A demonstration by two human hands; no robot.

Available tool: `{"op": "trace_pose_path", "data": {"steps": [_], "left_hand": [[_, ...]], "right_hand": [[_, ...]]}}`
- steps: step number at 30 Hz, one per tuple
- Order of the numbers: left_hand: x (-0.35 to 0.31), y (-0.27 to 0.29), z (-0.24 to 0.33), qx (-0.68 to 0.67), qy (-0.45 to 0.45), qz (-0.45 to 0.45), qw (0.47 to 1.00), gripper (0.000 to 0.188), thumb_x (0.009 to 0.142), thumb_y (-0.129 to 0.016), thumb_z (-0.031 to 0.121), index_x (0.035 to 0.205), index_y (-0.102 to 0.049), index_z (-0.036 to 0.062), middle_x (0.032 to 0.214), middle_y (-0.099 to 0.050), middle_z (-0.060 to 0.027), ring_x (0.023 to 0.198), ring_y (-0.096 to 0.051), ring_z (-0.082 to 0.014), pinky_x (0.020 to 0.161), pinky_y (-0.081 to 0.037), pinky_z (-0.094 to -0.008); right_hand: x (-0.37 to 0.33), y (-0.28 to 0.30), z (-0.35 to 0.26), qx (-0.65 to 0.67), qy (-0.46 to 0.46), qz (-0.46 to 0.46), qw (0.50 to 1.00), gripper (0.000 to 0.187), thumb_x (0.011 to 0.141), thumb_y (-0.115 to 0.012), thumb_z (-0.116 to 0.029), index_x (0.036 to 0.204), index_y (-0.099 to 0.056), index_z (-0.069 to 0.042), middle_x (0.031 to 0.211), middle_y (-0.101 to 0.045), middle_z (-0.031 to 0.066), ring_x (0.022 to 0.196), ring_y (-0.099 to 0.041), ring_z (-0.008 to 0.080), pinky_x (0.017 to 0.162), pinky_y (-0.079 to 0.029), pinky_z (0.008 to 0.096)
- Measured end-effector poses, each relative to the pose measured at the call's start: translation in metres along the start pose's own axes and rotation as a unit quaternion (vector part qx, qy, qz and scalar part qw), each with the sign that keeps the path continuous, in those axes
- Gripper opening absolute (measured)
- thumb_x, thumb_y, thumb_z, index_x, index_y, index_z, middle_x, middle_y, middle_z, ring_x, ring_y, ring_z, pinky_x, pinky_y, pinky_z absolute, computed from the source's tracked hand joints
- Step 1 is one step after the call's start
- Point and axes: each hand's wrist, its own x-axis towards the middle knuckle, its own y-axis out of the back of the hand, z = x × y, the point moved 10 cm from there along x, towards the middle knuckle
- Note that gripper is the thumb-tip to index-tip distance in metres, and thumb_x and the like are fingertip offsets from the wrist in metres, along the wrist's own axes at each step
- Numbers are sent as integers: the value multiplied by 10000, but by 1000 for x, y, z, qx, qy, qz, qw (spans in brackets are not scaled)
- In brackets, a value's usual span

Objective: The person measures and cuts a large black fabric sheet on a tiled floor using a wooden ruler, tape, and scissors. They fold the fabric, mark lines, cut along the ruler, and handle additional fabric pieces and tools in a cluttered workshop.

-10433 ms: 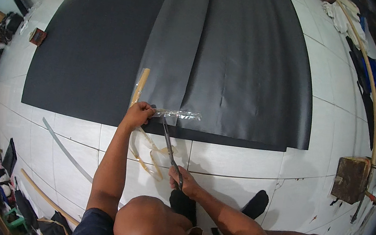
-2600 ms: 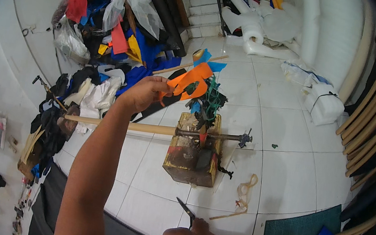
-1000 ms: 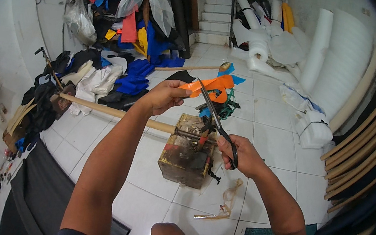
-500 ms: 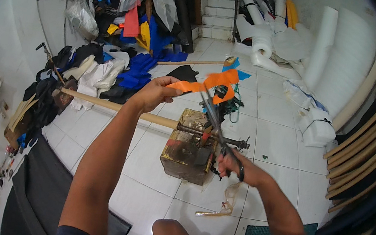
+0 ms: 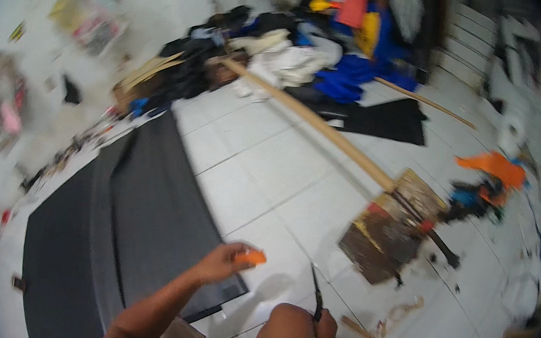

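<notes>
A small piece of orange fabric (image 5: pixel 252 257) is pinched in my left hand (image 5: pixel 220 265), held above the corner of a dark grey sheet of material (image 5: pixel 157 202). Beside my knee, my right hand (image 5: pixel 326 327) grips a pair of scissors (image 5: pixel 316 291) by the handles, blades pointing away from me; the knee partly hides the grip. A larger orange fabric scrap (image 5: pixel 491 167) lies at the right on a heap of dark and blue scraps (image 5: pixel 468 202).
A stained metal block (image 5: pixel 380 242) on the tiled floor supports a long cardboard tube (image 5: pixel 317 124) on a rod. Fabric piles (image 5: pixel 299 56) lie at the back, with a flat black cloth (image 5: pixel 386 119) before them. A curled tape strip (image 5: pixel 395 315) lies near my right hand.
My view has swung left. The orange fabric has been cut apart: a small piece stays in my left hand, the larger part is on the scraps. My right hand has lowered the scissors beside my knee.
</notes>
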Motion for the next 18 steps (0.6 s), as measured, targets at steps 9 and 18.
{"op": "trace_pose_path", "data": {"steps": [9, 18], "left_hand": [[-192, 78, -117, 39, 69, 123, 989, 385, 875, -678, 287, 1181, -611, 62, 986, -647, -125, 891, -638, -226, 796, -506, -335], [-211, 121, -150, -92, 178, 172, 965, 395, 854, -662, 317, 1134, -602, 44, 1051, -643, -177, 942, -650, -319, 798, -520, -396]], "right_hand": [[43, -61, -12, -156, 44, 124, 979, 374, 798, -707, -271, 1003, -562, 7, 882, -625, 210, 857, -607, 394, 797, -457, 492], [67, -100, -22, -352, 7, -156, 923, 420, 738, -711, -299, 978, -603, 29, 964, -660, 236, 925, -650, 385, 795, -522, 447]]}}
